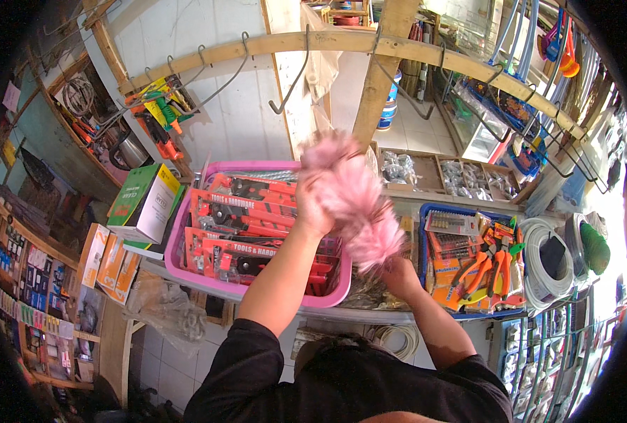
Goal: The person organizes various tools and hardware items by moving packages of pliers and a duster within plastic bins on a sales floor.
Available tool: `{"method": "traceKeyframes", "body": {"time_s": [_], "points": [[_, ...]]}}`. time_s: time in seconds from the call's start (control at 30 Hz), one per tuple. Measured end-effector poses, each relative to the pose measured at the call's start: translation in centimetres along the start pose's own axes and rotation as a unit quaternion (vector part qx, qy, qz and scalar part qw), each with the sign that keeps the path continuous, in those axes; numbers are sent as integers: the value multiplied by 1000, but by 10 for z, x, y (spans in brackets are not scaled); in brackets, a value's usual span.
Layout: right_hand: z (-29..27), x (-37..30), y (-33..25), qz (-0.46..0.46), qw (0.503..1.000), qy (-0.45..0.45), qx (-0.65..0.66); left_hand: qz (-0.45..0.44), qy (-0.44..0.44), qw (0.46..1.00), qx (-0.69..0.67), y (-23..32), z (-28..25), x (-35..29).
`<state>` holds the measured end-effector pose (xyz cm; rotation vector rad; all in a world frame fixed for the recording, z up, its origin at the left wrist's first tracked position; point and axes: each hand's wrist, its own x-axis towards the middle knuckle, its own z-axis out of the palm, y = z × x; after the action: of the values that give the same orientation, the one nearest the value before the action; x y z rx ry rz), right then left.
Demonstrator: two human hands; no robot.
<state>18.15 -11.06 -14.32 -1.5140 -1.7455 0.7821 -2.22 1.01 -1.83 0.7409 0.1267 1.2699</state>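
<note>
A crumpled pink cloth (356,204), smeared by motion, is stretched between my two hands above the counter. My left hand (315,209) is closed on its upper left side, with the fingers partly hidden behind the folds. At the lower right end, my right hand (401,279) is closed on the cloth too. Beneath my left forearm stands a pink plastic basin (338,296) filled with red-carded tool packs (246,211). Right of my right hand, a blue tray (426,285) holds pliers with orange handles (477,270) and other packaged small tools.
Metal hooks (301,77) hang from a wooden rail (271,44) above the counter. A green and white box (144,201) stands left of the basin. Behind the tray sits a divided wooden box of small fittings (437,173). Coils of white hose (547,262) lie at the right.
</note>
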Motion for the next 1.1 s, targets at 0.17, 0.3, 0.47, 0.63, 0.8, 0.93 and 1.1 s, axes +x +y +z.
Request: {"method": "traceKeyframes", "body": {"time_s": [0.17, 0.3, 0.47, 0.63, 0.8, 0.93, 1.1], "points": [[-15, 1, -23, 62, 997, -12, -41, -32, 58, 993, -98, 6, 29, -4], [-16, -1, -33, -7, 999, -37, 3, -69, -75, 992, -80, 2, 10, -4], [-15, 0, -31, -14, 998, 6, 56, -22, 72, 993, -91, -3, 7, 2], [-23, 2, -42, 81, 996, -10, -44, -96, 41, 895, -433, -5, 16, 3], [-16, -3, -32, -10, 1000, -24, -17, -131, -133, 976, -110, 2, -2, 3], [-22, -1, -42, 84, 996, 11, 37, -32, 66, 988, -134, 5, 23, -4], [-18, 2, -14, -7, 1000, 3, -15, -26, -113, 992, -40, 10, 13, -1]]}}
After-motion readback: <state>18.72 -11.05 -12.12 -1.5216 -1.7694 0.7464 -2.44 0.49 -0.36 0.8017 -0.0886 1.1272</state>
